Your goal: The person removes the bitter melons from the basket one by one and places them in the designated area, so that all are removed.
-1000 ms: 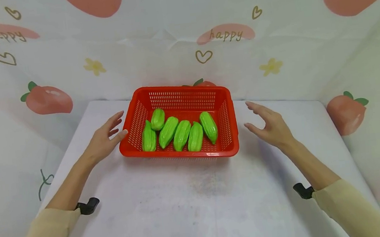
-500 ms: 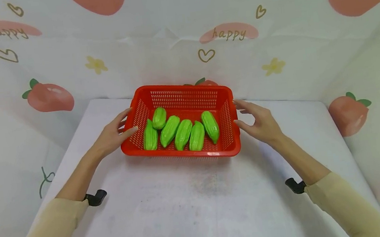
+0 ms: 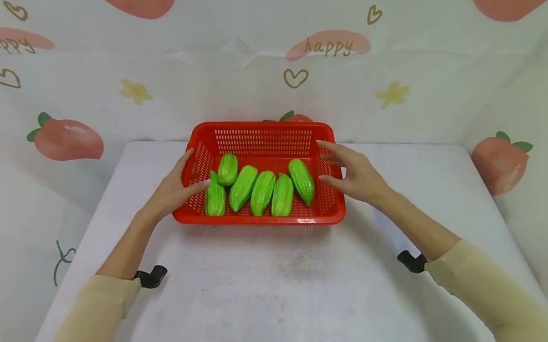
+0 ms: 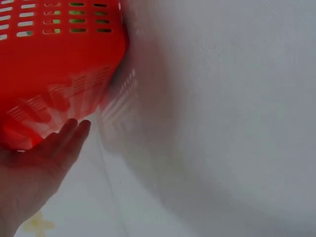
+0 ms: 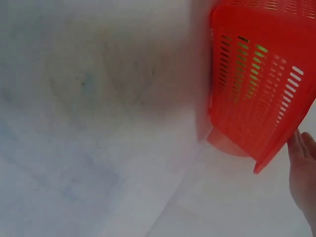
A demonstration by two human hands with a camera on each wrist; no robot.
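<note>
Resting on the table [image 3: 248, 307], near its back edge, your red basket [image 3: 259, 224] has its long way going side to side, with the right end a bit closer to you. It sits flat, with its top facing up. Six green fruits [image 3: 263, 193] lie in it, most with their long way going from front to back, and some lean. Your left hand [image 3: 171, 193] is at the left end and your right hand [image 3: 360, 176] is at the right end, far apart from each other. Both have loose, spread fingers. You have your left thumb over the rim, and your right fingers and thumb over the right end. I can't tell how firmly you touch it. One second ago both hands were outside the ends; now they have come in, and the basket has stayed about where it was.
</note>
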